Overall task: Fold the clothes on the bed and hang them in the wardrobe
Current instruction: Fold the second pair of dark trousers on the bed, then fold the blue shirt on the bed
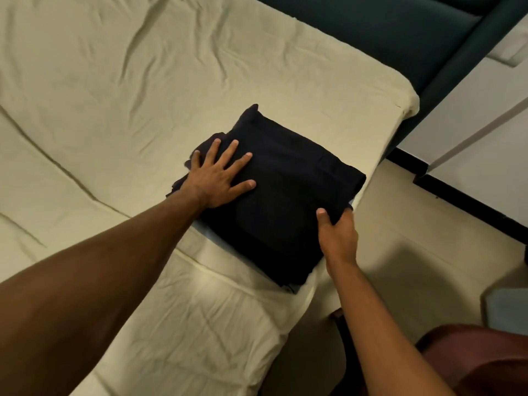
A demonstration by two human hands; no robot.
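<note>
Your folded dark clothes [274,195] lie at the bed [114,95] edge. Your left hand [217,178] presses flat on them; your right hand [337,232] pinches their near corner, fingers probably underneath.

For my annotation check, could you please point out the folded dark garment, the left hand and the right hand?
folded dark garment [288,178]: head view, top face of the fold.
left hand [217,181]: head view, back of the hand, lying flat on the garment.
right hand [338,235]: head view, back of the hand, gripping the garment's near edge.

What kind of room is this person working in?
Most likely a bedroom: a bed with a wrinkled pale sheet, a dark padded headboard, and a folded dark garment under both hands.
</note>
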